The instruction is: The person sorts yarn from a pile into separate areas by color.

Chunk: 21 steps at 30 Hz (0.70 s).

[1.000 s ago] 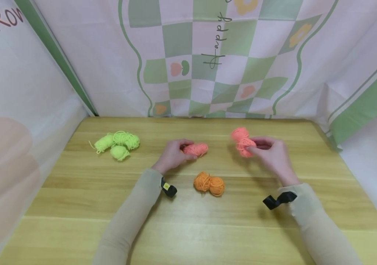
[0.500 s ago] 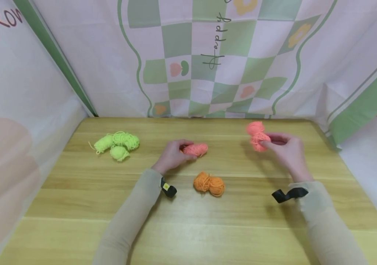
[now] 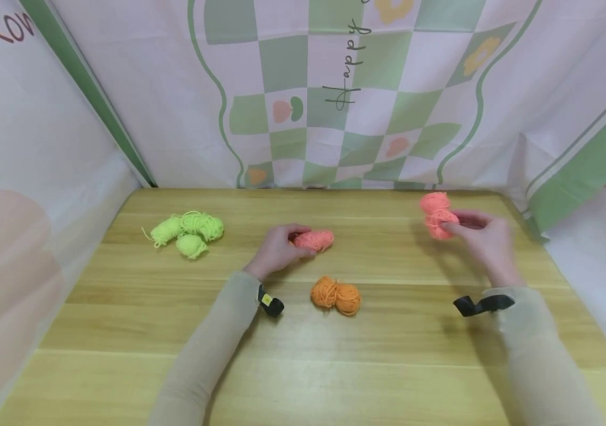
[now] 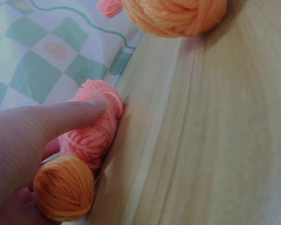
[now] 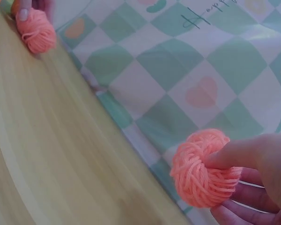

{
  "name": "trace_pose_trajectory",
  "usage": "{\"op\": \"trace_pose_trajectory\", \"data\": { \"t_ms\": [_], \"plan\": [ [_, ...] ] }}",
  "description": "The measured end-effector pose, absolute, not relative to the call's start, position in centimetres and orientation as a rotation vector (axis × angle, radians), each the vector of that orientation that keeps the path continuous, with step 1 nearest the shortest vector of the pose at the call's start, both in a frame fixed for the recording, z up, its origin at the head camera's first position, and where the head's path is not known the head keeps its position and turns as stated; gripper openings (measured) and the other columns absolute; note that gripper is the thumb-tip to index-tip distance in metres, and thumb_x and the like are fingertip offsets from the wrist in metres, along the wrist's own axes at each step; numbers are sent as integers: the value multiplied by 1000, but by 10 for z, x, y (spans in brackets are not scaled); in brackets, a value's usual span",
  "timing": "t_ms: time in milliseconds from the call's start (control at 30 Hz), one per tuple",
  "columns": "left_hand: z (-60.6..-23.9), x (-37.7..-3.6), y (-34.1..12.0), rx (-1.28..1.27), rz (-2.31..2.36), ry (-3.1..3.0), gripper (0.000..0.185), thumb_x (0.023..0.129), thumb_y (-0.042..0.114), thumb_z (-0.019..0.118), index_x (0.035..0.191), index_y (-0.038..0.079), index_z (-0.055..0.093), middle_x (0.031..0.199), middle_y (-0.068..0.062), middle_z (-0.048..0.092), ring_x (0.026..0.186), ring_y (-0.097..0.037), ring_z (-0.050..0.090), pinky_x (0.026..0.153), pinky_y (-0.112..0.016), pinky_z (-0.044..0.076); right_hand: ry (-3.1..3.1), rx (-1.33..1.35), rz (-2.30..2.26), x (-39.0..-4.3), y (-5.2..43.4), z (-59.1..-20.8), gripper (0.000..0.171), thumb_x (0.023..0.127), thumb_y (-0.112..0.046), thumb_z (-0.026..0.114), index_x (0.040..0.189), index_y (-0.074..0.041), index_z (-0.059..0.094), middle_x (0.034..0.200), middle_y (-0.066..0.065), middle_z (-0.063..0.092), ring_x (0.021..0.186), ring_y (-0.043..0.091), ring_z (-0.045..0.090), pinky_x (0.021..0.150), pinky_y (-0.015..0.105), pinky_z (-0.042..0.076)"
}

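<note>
My left hand (image 3: pixel 278 251) grips a pink yarn ball (image 3: pixel 314 240) low at the table, its thumb lying along the near side. Against that ball, beside the palm, sits a small orange yarn ball (image 4: pixel 64 188), mostly hidden in the head view. Over the back right of the table, my right hand (image 3: pixel 480 242) pinches a two-lobed bundle of pink yarn (image 3: pixel 437 214) between thumb and fingers. Only one rounded lobe of this pink yarn (image 5: pixel 203 168) shows in the right wrist view. Two orange yarn balls (image 3: pixel 336 296) lie side by side in front of the left hand.
Several lime-green yarn balls (image 3: pixel 191 231) are grouped at the back left of the wooden table (image 3: pixel 303 378), one with a loose strand. A printed checked cloth (image 3: pixel 329 130) hangs along the table's back edge, and more cloth encloses both sides.
My right hand has moved right and slightly back, carrying the pink yarn bundle with it. My left hand has stayed in place on its pink yarn ball.
</note>
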<state>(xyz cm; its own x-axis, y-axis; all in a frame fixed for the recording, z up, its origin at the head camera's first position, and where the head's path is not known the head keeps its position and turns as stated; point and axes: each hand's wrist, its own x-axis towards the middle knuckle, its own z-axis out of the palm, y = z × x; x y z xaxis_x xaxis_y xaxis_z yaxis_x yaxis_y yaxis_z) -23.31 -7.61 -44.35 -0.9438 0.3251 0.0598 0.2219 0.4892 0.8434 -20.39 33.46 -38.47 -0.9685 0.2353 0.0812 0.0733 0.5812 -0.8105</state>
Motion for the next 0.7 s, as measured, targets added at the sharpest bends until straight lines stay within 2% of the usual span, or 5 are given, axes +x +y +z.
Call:
{"op": "trace_pose_trajectory", "data": {
  "t_ms": [233,500,700],
  "plan": [
    [-442,-232,-75,471,1455,2622,52,84,18,87,130,6,68,119,-6,69,99,-17,61,85,-31,52,-2608,-314,1366,-206,356,-390,59,87,-38,83,131,-2,67,85,-35,65,87,-6,61,74,10,46],
    [-441,-231,-75,481,1438,2636,52,84,19,87,130,6,68,120,-7,69,101,-18,62,88,-32,52,-2656,-370,1300,-205,375,-399,61,88,-44,81,132,-4,67,83,-37,63,94,-1,57,77,8,42],
    [-440,-231,-75,484,1423,2646,52,83,20,87,130,6,68,120,-7,69,103,-18,62,89,-32,52,-2705,-434,1273,-204,387,-406,67,88,-53,76,136,-7,64,86,-36,59,104,9,54,82,20,42]
  ]
}}
